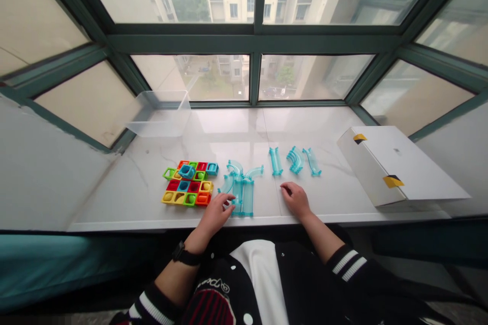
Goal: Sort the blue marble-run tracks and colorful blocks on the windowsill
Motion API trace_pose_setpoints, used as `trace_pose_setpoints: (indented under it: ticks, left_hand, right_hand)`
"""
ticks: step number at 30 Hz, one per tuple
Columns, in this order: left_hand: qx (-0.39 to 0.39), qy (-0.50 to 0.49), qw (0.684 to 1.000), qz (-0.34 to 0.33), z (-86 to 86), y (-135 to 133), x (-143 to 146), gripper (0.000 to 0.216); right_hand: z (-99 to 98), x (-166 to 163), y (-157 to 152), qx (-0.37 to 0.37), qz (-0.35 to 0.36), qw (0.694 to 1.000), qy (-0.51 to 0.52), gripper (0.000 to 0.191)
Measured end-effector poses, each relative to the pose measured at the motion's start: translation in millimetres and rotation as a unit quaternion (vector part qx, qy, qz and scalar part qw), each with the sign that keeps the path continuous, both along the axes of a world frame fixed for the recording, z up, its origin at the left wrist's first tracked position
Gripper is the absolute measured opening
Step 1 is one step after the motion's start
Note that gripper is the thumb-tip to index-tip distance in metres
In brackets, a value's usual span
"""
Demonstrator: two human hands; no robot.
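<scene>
My left hand (217,213) rests on the white sill beside a cluster of clear blue track pieces (241,185), its fingertips touching the near end of a straight one. Just left of it lies a grid of coloured square blocks (188,184), red, yellow, green, orange and blue, with one blue block on top. My right hand (296,199) lies on the sill with fingers curled loosely, holding nothing. Three more blue track pieces (295,160) lie apart beyond it.
A clear plastic tub (162,114) stands at the back left against the window. A white cardboard box (396,165) with yellow-black tape lies at the right. Window frames close in the sill on three sides; its front edge runs just below my hands.
</scene>
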State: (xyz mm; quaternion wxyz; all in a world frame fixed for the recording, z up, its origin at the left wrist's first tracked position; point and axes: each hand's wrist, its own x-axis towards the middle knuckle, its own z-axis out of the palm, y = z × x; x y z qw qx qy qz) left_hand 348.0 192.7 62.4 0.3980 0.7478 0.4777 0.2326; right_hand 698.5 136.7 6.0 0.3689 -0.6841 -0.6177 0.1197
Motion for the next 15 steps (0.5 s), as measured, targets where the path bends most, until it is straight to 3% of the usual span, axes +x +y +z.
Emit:
trace_pose_setpoints:
  ticks: [10, 15]
  left_hand:
    - [-0.008, -0.002, 1.000, 0.028, -3.8, 5.6, -2.4, 0.021]
    - [-0.005, 0.016, 1.000, -0.003, -11.2, 4.5, 1.6, 0.025]
  right_hand:
    - [0.4, 0.5, 0.4, 0.002, -0.001, 1.000, 0.007, 0.020]
    - [-0.5, 0.4, 0.8, -0.002, -0.002, 1.000, 0.014, 0.019]
